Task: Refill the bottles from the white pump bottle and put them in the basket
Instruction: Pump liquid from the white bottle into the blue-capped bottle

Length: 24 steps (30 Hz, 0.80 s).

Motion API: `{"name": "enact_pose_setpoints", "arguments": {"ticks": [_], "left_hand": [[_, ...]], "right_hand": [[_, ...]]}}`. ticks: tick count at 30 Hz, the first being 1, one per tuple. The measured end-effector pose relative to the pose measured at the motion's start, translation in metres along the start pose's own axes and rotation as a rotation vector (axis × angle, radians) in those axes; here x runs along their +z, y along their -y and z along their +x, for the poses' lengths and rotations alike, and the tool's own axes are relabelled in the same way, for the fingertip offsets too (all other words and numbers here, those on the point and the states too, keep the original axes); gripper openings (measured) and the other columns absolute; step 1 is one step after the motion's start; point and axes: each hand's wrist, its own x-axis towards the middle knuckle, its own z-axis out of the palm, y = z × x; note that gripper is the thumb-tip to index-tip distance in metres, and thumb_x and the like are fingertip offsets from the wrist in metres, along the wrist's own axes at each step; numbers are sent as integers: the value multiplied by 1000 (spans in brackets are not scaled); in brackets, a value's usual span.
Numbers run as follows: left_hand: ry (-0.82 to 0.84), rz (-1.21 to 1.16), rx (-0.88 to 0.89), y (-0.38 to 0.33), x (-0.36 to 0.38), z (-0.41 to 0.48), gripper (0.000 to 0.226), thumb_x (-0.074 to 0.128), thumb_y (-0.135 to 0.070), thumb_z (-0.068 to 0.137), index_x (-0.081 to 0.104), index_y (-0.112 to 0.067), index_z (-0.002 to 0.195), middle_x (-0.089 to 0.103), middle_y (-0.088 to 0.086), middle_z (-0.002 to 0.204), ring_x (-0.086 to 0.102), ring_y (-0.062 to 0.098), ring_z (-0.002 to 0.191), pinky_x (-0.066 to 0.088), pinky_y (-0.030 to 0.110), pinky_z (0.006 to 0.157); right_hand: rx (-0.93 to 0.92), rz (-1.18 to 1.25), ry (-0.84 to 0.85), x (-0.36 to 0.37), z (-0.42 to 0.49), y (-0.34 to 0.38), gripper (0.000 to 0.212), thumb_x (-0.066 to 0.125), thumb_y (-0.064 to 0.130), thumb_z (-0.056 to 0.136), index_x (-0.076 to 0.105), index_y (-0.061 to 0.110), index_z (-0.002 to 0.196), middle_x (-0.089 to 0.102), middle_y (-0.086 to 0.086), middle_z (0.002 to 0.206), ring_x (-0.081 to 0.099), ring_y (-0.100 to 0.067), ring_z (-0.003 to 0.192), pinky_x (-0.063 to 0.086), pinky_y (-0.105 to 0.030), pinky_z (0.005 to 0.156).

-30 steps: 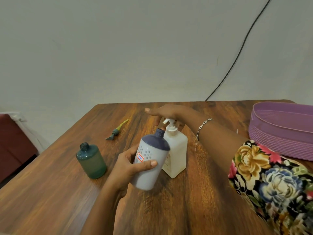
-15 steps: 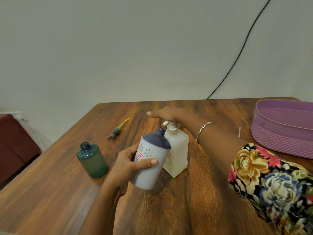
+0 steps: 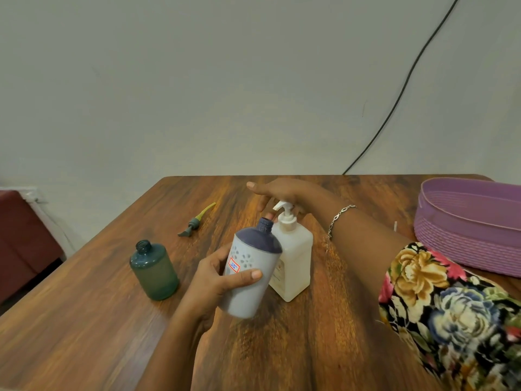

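The left hand (image 3: 214,280) has a firm wrap on the grey bottle (image 3: 251,277), thumb laid across the front just below the little red-edged sticker and fingers curled round the back. The bottle is tilted, and its dark blue shoulder and open neck lean away from that grip toward the white pump bottle (image 3: 293,263), which stands upright right beside it and touches its far side. The spout of the pump points down over the open neck. Above the pump head lies the right hand (image 3: 277,191), fingers straight and spread flat, nothing curled, with one fingertip showing just behind the grey bottle's neck; whether the palm actually bears on the pump cannot be told. A bracelet (image 3: 339,218) sits on that wrist, with a floral sleeve (image 3: 451,306) further up the arm. On the outer side of the left hand's grip, near but apart, a green bottle (image 3: 153,270) stands uncapped on the wooden table (image 3: 310,348). Beyond it lies a loose pump cap (image 3: 196,220) with a yellow tube. Well off to the far side of the right arm sits the purple basket (image 3: 468,221).
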Motion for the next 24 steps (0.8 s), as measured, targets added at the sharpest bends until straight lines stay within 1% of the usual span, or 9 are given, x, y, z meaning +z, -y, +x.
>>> {"name": "enact_pose_setpoints", "arguments": {"ticks": [2,3,5,8,14,17,20,22,24], "left_hand": [[-7,-20,12,3,2,0,73,82,-37,41,64,-21,110,71,2,98,68,19,88,55,28,68],[-11,-31,19,4,3,0,74,82,-37,41,63,-20,111,71,1,98,68,18,86,55,26,67],[-14,-59,41,5,6,-1,75,82,-34,42,62,-20,113,71,0,98,68,16,85,54,24,65],[-3,-89,77,6,10,-1,77,82,-32,43,60,-23,116,70,0,101,67,17,91,54,25,68],[15,-117,113,8,15,-1,82,82,-28,44,56,-23,121,69,0,107,66,18,98,54,27,73],[4,-124,127,8,16,-1,83,82,-29,44,54,-25,121,69,-2,107,65,18,100,54,26,74],[-3,-131,140,6,16,-2,85,82,-30,44,52,-26,123,69,-5,108,64,16,101,54,24,75],[0,-141,154,5,16,-2,85,82,-28,43,52,-24,122,69,-4,107,65,15,99,54,22,73],[8,-153,166,2,18,-1,84,82,-25,43,53,-21,121,70,-3,105,66,13,97,53,21,72]], "right_hand": [[2,73,7,0,4,-4,62,36,63,91,63,7,99,64,-12,89,57,-24,83,43,-31,71],[2,113,3,0,6,-5,59,37,62,91,62,9,94,66,-12,85,59,-25,81,44,-32,73],[-20,193,-6,0,7,-7,55,38,60,92,61,9,88,66,-11,81,61,-23,70,46,-29,68],[-86,274,-11,1,7,-6,56,34,57,94,61,8,91,66,-12,79,62,-20,63,46,-23,56],[-160,432,-56,2,3,-10,63,26,61,94,60,8,98,67,-11,81,62,-21,68,45,-15,43],[-196,475,-68,3,2,-10,68,22,66,91,62,11,99,69,-10,85,66,-21,74,51,-25,60],[-207,566,-76,5,2,-10,70,21,69,88,64,14,95,70,-10,87,67,-24,81,52,-36,74],[-202,625,-84,6,3,-10,73,21,72,86,65,14,94,71,-11,88,67,-27,87,51,-44,87],[-207,650,-93,5,3,-10,75,21,73,85,65,14,94,71,-12,87,67,-29,89,49,-47,92]]}}
